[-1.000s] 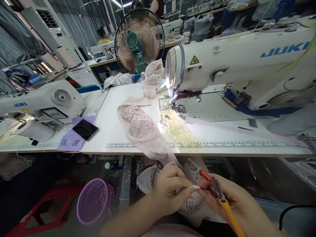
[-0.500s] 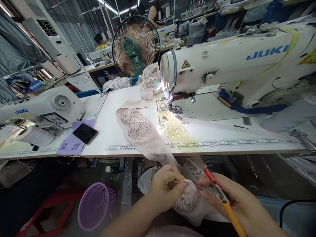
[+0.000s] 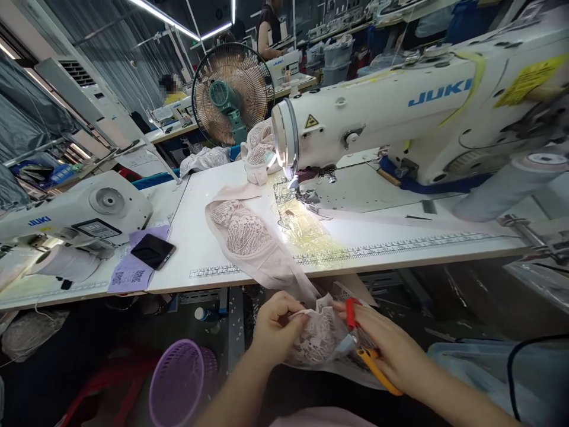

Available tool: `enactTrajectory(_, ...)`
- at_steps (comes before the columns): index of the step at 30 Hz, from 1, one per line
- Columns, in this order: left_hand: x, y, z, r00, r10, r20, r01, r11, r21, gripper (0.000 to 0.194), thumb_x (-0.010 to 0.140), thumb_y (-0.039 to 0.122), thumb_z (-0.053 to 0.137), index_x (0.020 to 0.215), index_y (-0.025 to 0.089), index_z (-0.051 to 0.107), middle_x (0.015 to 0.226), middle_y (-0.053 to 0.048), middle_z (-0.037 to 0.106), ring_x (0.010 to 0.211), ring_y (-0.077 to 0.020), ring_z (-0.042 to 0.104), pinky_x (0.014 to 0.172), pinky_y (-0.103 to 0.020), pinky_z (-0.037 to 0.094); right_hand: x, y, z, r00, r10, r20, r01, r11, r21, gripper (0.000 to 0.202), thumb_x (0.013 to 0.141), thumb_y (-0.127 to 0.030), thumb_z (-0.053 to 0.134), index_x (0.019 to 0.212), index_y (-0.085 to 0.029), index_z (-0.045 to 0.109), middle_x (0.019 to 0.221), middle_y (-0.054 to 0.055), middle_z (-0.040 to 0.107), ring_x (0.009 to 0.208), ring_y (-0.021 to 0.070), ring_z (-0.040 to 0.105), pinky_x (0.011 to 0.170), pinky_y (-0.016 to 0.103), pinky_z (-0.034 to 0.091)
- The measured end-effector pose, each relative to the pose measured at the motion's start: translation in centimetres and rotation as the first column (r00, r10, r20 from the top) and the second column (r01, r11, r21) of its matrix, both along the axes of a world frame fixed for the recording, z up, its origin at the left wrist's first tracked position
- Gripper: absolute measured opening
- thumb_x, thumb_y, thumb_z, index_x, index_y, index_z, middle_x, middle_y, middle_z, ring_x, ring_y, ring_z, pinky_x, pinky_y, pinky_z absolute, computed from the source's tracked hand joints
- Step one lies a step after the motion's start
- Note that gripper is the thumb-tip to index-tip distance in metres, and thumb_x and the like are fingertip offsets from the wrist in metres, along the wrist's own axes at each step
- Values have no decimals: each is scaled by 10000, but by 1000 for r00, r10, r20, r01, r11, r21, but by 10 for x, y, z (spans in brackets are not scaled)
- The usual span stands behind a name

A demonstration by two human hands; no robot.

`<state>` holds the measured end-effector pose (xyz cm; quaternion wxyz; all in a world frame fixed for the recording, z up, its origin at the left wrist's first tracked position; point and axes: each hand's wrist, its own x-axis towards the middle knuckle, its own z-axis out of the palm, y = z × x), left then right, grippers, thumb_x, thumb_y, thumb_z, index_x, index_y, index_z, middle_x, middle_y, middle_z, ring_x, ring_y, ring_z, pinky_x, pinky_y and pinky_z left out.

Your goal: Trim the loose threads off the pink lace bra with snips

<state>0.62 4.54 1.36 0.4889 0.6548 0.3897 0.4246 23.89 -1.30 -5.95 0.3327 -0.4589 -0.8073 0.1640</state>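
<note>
A pale pink lace bra (image 3: pixel 317 335) is held up below the table's front edge. My left hand (image 3: pixel 278 326) is closed, pinching its upper edge between thumb and fingers. My right hand (image 3: pixel 391 338) grips scissors (image 3: pixel 376 367) with red and orange handles against the palm, and its fingertips reach the bra's edge at the right. The scissors' metal part lies close against the lace; the blade tips are hard to make out. A strip of the same pale fabric runs up from my hands to another lace bra (image 3: pixel 249 234) lying on the white table (image 3: pixel 195 225).
A JUKI sewing machine (image 3: pixel 377 112) with its lamp lit stands on the right, a second machine (image 3: pixel 102 201) on the left. A phone (image 3: pixel 153 251) rests on purple paper. Beneath are a purple basket (image 3: pixel 178 379) and red stool (image 3: pixel 106 385). Behind stands a fan (image 3: pixel 233 95).
The view has shifted slightly. Both hands have moved a little left with the bra, and the scissors have turned in my right hand, their metal part now nearer the lace.
</note>
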Motion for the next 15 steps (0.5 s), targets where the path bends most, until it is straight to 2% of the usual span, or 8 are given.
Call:
enactTrajectory(3, -10, -2, 7, 1000, -30, -6, 30, 999, 16, 256, 822, 380, 673, 712, 149, 683, 739, -55, 595, 701, -158, 583, 643, -257, 467, -16, 11, -2, 1000, 25, -14, -25, 1000, -3, 498, 733, -108, 429, 1221, -155, 514, 1226, 193, 596, 1198, 326, 536, 965, 504, 493)
enactTrajectory(6, -24, -5, 16, 998, -42, -46, 43, 999, 33, 230, 836, 347, 664, 725, 147, 687, 724, -45, 576, 659, -134, 546, 602, -234, 433, -29, 14, 7, 1000, 12, -28, -13, 999, -30, 231, 762, -116, 424, 939, -192, 552, 953, 159, 644, 913, 320, 634, 753, 473, 563)
enactTrajectory(8, -35, -8, 21, 998, -26, -55, 28, 999, 34, 222, 838, 332, 666, 715, 147, 684, 703, -32, 555, 631, -120, 519, 581, -222, 410, -35, 12, 14, 999, 40, -33, -42, 998, -54, 166, 766, -106, 425, 846, -214, 522, 811, 106, 618, 727, 280, 622, 606, 406, 550)
enactTrajectory(9, -40, -9, 22, 999, -18, -51, 19, 999, 29, 222, 834, 329, 672, 708, 147, 682, 692, -26, 544, 624, -115, 510, 576, -219, 402, -37, 11, 18, 997, 61, -37, -63, 996, -64, 174, 756, -96, 428, 841, -217, 519, 795, 95, 610, 696, 270, 613, 580, 389, 539)
enactTrajectory(11, -50, -13, 23, 999, -11, -34, 11, 1000, 8, 227, 826, 337, 685, 700, 148, 681, 680, -18, 528, 616, -111, 499, 569, -216, 392, -41, 11, 24, 993, 103, -51, -107, 991, -78, 210, 743, -84, 432, 876, -212, 532, 857, 114, 620, 767, 281, 622, 635, 402, 545)
enactTrajectory(13, -58, -18, 24, 1000, -19, -21, 19, 1000, -13, 237, 818, 356, 696, 702, 149, 685, 683, -19, 525, 611, -111, 496, 561, -219, 389, -45, 15, 30, 986, 149, -69, -155, 984, -88, 271, 752, -84, 433, 970, -198, 548, 999, 151, 627, 963, 305, 608, 804, 447, 533)
enactTrajectory(15, -64, -22, 26, 999, -38, -11, 38, 999, -16, 247, 810, 375, 704, 707, 151, 689, 691, -23, 528, 600, -110, 495, 547, -220, 391, -51, 22, 35, 974, 204, -95, -212, 973, -92, 334, 757, -91, 439, 1062, -185, 541, 1108, 165, 611, 1116, 300, 549, 954, 460, 465)
